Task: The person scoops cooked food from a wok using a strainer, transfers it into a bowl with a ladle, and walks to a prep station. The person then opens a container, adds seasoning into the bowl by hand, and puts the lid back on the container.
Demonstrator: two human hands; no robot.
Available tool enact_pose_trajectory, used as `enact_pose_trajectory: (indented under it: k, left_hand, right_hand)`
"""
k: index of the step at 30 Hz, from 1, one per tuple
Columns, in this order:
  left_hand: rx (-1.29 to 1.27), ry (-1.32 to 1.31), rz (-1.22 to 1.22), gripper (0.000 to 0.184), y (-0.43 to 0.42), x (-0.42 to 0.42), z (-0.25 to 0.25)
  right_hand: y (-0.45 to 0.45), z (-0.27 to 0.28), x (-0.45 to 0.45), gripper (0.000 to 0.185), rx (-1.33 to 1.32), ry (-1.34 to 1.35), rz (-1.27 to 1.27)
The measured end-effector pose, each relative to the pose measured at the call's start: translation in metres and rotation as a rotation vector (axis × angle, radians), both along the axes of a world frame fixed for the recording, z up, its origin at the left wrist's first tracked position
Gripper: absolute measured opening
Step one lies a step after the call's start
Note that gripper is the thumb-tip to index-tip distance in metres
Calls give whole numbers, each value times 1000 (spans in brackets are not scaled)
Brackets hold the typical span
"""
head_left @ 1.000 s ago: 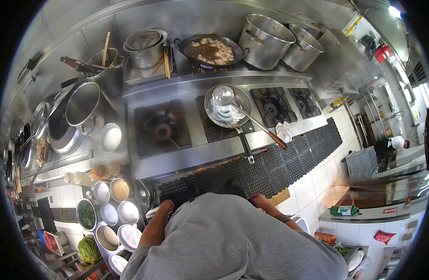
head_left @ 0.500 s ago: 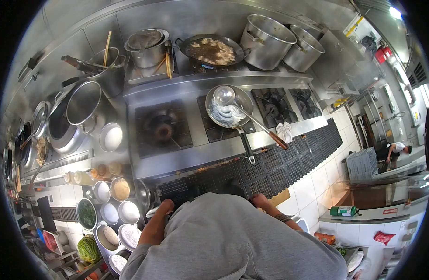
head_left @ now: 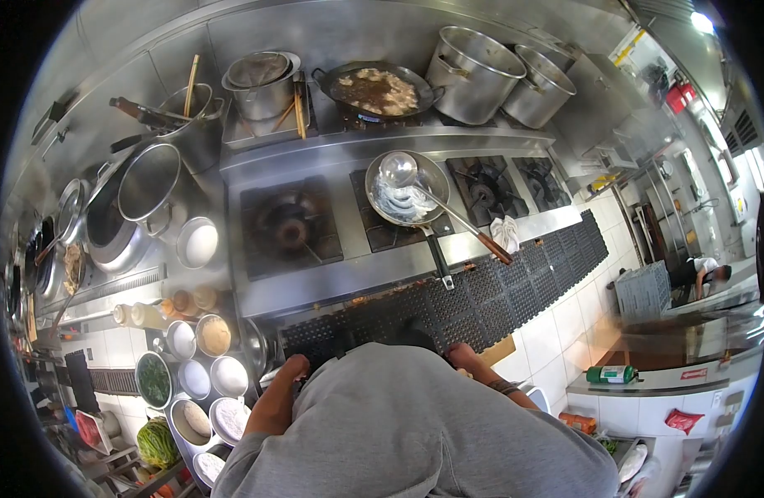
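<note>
My left hand [head_left: 296, 366] hangs low beside my waist, close to the dark rim of the floor mat. On the other side, my right hand [head_left: 461, 356] is held down at my hip. Both are small from above, their fingers mostly hidden, and no held thing shows. In front of me a long-handled pan [head_left: 388, 211] with a white, creamy residue sits on a burner, its handle pointing at me. A metal ladle [head_left: 399, 171] with a wooden handle end rests in it, bowl in the pan, handle across the rim. Neither hand touches them.
Behind, a wok [head_left: 374, 90] of bubbling oil holds frying pieces, beside tall pots [head_left: 478, 80]. White cloth [head_left: 505, 235] lies on the stove edge. Several ingredient containers [head_left: 229, 377] stand at left. A black rubber mat [head_left: 492, 300] covers the floor. A person [head_left: 702, 275] bends near a grey crate [head_left: 644, 290].
My hands, the pan and the ladle stay in place. At the far right, the bending person has shifted slightly.
</note>
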State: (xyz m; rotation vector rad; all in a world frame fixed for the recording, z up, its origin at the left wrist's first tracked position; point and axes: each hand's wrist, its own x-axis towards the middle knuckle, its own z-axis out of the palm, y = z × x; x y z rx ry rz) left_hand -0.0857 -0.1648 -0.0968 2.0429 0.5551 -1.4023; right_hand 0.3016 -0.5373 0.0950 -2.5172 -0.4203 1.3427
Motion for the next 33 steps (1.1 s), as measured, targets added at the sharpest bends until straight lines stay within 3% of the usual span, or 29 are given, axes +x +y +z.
enact_pose_trajectory:
  k: [1,3,7,9,15,18,25,27,33]
  left_hand:
    - [0,0,-1,15,0,3,-3]
    - [-41,-53,-356,15,2,5,-6]
    - [-15,-91,-469,9,2,7,-6]
    - [3,-116,-545,10,2,8,-6]
    - [166,-228,-391,13,-2,-2,-1]
    - [210,-208,-270,11,0,5,72]
    - [129,-151,-390,16,1,8,84]
    - [153,-178,-412,19,-1,6,86]
    - [115,-121,-391,21,-1,6,81]
  right_hand:
    - [0,3,-1,22,0,0,-1]
    - [1,10,-4,24,66,-40,30]
    - [0,12,-9,23,79,-68,-22]
    - [3,19,-10,24,55,-87,74]
    - [-1,10,-11,24,92,-121,104]
    - [-3,5,-10,24,108,-112,77]
    - [-1,5,-12,25,93,-92,61]
    - [3,11,-13,24,-20,-18,-39]
    - [-3,1,-12,26,31,0,-31]
